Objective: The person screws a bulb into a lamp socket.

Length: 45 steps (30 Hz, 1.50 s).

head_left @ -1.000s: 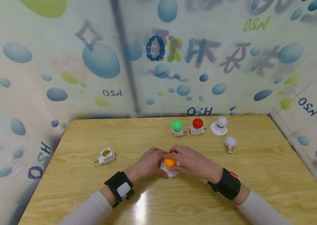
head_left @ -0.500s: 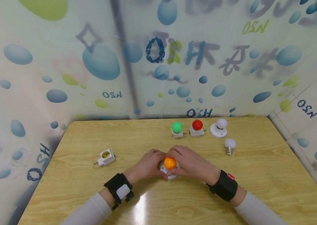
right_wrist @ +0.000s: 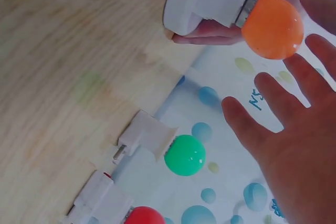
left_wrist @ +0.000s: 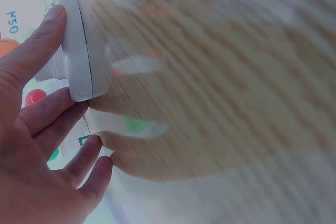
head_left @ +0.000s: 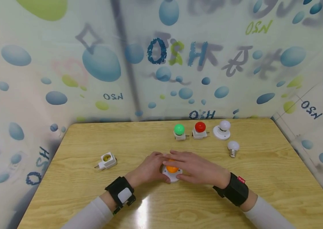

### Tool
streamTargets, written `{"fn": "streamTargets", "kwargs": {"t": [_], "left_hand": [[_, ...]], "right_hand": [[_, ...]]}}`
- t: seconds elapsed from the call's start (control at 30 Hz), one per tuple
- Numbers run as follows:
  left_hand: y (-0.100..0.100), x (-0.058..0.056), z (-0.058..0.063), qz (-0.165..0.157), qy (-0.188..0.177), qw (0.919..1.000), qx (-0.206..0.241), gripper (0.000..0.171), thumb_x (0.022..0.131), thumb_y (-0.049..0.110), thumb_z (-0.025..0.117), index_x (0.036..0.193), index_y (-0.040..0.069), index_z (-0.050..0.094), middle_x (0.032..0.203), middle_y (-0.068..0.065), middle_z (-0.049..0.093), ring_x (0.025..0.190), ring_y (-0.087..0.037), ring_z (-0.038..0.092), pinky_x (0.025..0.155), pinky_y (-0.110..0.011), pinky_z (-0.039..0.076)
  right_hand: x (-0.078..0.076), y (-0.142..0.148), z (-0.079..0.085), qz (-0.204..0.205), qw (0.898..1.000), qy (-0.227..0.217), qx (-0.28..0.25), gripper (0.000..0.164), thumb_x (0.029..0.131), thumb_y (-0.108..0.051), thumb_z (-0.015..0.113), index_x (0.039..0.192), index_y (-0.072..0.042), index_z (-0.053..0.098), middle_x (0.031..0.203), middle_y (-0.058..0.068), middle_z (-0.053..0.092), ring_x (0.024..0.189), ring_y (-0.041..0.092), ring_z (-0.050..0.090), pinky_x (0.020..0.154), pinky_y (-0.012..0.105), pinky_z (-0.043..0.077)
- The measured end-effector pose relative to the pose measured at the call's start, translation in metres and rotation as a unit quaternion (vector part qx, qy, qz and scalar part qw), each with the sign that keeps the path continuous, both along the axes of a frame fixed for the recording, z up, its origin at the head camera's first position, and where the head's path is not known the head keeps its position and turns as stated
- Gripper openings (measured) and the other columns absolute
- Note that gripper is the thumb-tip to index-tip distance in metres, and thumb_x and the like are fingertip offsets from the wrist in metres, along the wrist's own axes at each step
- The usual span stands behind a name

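Observation:
An orange bulb (right_wrist: 273, 27) stands in a round white lamp holder (head_left: 174, 178) on the table, with part of its metal screw thread showing in the right wrist view. My left hand (head_left: 149, 170) grips the holder's base (left_wrist: 79, 51) between thumb and fingers. Over the bulb is my right hand (head_left: 197, 169), its fingers extended and spread; in the right wrist view they stand loosely about the bulb without gripping it. From the head view, those fingers partly cover the bulb.
A white plug-in socket (head_left: 107, 160) lies to the left. At the back are a green bulb (head_left: 179, 129) and a red bulb (head_left: 200, 127) in plug sockets, and a white bulb (head_left: 224, 125) in a round holder. A loose white bulb (head_left: 233, 148) lies at the right.
My right hand's fingers, curled about the orange bulb half a second ago, have loosened and straightened over it. My left hand stays on the lamp holder.

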<state>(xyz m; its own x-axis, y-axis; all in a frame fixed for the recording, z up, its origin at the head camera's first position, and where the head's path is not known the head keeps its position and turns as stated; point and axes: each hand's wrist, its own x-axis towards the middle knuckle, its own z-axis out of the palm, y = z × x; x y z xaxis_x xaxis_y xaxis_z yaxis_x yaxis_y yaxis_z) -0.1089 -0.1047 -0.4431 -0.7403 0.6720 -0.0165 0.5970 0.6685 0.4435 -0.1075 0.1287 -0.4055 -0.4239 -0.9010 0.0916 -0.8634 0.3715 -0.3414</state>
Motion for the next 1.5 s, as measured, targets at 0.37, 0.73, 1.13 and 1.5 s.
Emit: {"fn": "streamTargets", "kwargs": {"t": [0.37, 0.73, 1.13, 1.5], "left_hand": [[0.001, 0.001, 0.001, 0.021, -0.019, 0.9996, -0.002, 0.075, 0.069, 0.047, 0.081, 0.131, 0.011, 0.06, 0.126, 0.0, 0.062, 0.118, -0.022, 0.049, 0.103, -0.042, 0.034], [0.002, -0.001, -0.001, 0.006, 0.019, 0.9998, 0.001, 0.067, 0.067, 0.047, 0.082, 0.121, 0.01, 0.067, 0.122, 0.0, 0.065, 0.114, -0.017, 0.054, 0.103, -0.038, 0.034], [0.002, -0.001, 0.0, 0.007, 0.015, 0.9998, -0.006, 0.066, 0.068, 0.047, 0.082, 0.119, 0.008, 0.068, 0.121, 0.0, 0.065, 0.113, -0.016, 0.055, 0.104, -0.037, 0.033], [0.001, 0.0, 0.0, 0.003, 0.01, 0.9999, -0.003, 0.07, 0.07, 0.047, 0.081, 0.127, 0.01, 0.063, 0.129, 0.0, 0.061, 0.114, -0.015, 0.053, 0.105, -0.04, 0.032]], "right_hand": [[-0.005, -0.005, -0.01, 0.001, 0.998, 0.034, -0.059, 0.039, 0.093, -0.021, 0.063, 0.131, -0.014, 0.058, 0.137, 0.0, 0.053, 0.122, 0.015, 0.049, 0.1, 0.035, 0.041], [-0.006, -0.008, -0.013, -0.059, 0.995, 0.054, -0.062, 0.044, 0.088, -0.049, 0.061, 0.118, -0.016, 0.059, 0.111, -0.006, 0.054, 0.096, 0.009, 0.049, 0.086, 0.027, 0.045], [-0.004, -0.013, -0.018, -0.088, 0.992, 0.062, -0.071, 0.053, 0.082, -0.057, 0.062, 0.114, -0.014, 0.056, 0.104, -0.007, 0.053, 0.091, 0.008, 0.046, 0.079, 0.027, 0.042], [-0.002, -0.004, -0.004, -0.046, 0.996, 0.045, -0.058, 0.075, 0.088, -0.044, 0.065, 0.152, -0.018, 0.034, 0.157, 0.003, 0.027, 0.136, 0.02, 0.035, 0.105, 0.047, 0.035]]}}
